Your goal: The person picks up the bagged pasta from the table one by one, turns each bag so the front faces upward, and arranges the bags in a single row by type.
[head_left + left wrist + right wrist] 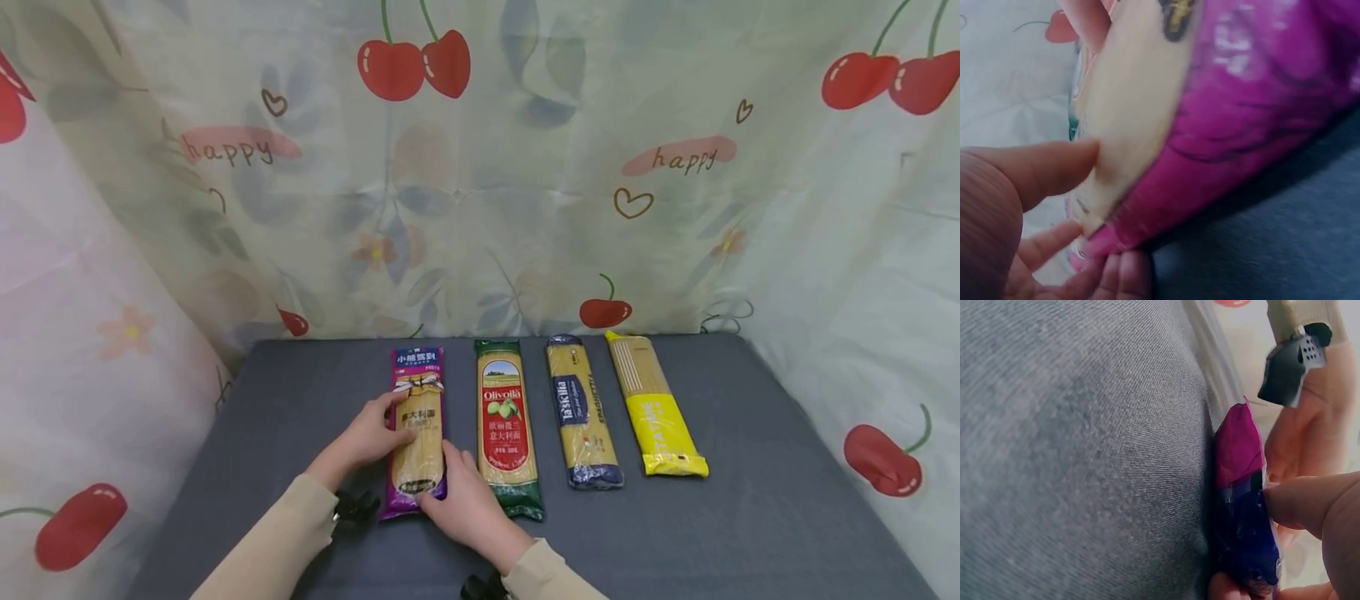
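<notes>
A purple-edged spaghetti pack (422, 421) lies face up on the dark table, leftmost of a row of pasta packs. My left hand (369, 435) holds its left side, thumb on the front and fingers along the edge. At the lower right corner my right hand (471, 505) grips the same pack, its thumb on the front near the bottom. The left wrist view shows the magenta wrapper (1241, 106) close up, with the left thumb (1060, 165) against the pale window. In the right wrist view the right thumb (1304, 500) presses the pack's purple end (1241, 519).
To the right lie an Olivoilà pack (510, 417) with a green end, a blue-labelled spaghetti pack (581, 417) and a yellow pasta pack (660, 417). The grey cloth-covered table (757, 500) is walled by cherry-print curtains (465, 208) behind and at both sides.
</notes>
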